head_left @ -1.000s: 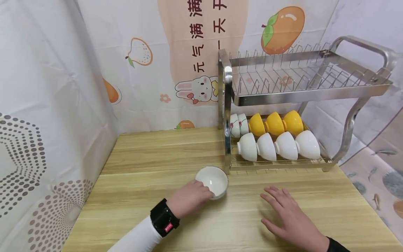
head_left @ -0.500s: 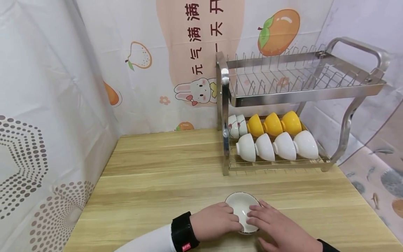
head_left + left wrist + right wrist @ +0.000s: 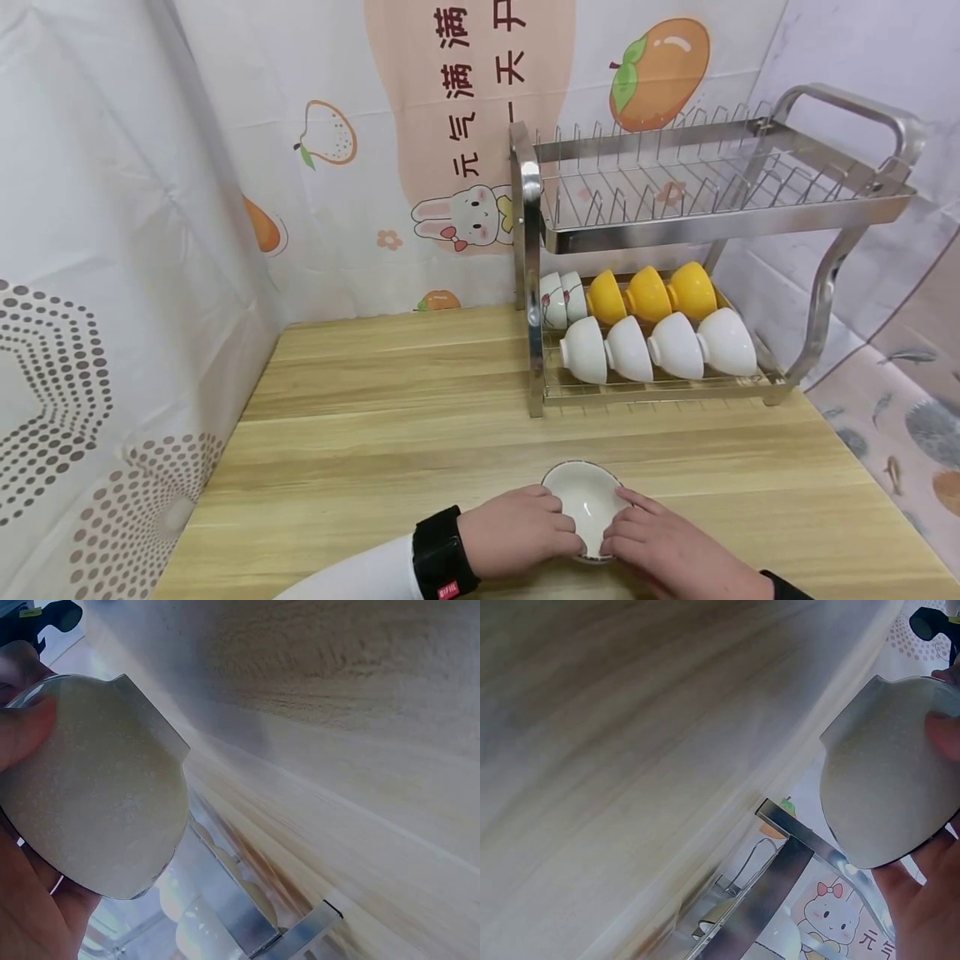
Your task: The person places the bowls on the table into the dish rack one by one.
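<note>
Held just above the pale wooden tabletop (image 3: 360,433), small white glazed ceramic bowl (image 3: 587,506), pinched between left hand (image 3: 517,529) and right hand (image 3: 667,546): likely light, rigid, slippery, breakable; best gripped by rim and foot.

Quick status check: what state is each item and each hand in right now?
Bowl: upright on the table, held from both sides.
Left hand: grips the bowl's left side.
Right hand: grips the bowl's right side.
Dish rack: top tier bare, lower tier filled.
White bowls: tipped on their sides in the rack.
Yellow bowls: likewise, behind them.
</note>
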`<action>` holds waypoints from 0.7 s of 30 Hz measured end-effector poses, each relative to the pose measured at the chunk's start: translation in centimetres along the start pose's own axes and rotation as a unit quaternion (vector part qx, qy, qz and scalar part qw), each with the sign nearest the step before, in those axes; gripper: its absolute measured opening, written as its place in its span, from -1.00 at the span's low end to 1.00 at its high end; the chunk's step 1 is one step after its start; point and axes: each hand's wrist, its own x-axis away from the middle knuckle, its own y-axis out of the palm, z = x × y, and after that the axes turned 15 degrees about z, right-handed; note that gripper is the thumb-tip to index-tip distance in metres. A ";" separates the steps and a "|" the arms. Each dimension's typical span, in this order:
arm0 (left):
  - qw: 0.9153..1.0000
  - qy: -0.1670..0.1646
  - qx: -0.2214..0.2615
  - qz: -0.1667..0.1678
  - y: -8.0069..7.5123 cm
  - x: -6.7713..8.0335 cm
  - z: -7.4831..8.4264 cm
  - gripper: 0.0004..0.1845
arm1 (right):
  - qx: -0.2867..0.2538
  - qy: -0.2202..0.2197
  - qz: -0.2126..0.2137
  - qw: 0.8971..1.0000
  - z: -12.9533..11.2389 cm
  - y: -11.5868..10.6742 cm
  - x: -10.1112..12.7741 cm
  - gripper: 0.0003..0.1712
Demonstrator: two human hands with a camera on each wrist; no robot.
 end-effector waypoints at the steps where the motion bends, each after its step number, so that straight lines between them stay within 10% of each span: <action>1: 1.000 0.000 -0.002 0.000 0.0 0.0 0.0 -0.84 | -0.003 0.000 0.000 1.000 0.0 0.0 0.0 -0.56; 13: 0.998 -0.031 -0.031 0.040 -0.1 0.1 -0.8 -0.71 | -0.017 0.008 0.062 0.998 0.9 0.3 -0.6 -0.62; 18: 0.989 -0.104 -0.028 0.103 -0.5 0.5 -1.3 -0.39 | -0.022 0.107 0.114 0.988 1.1 0.3 -0.7 -0.77; 21: 0.981 -0.140 -0.028 0.134 -0.8 1.0 -1.6 -0.23 | -0.019 0.229 0.145 0.962 1.2 0.1 -1.1 -0.77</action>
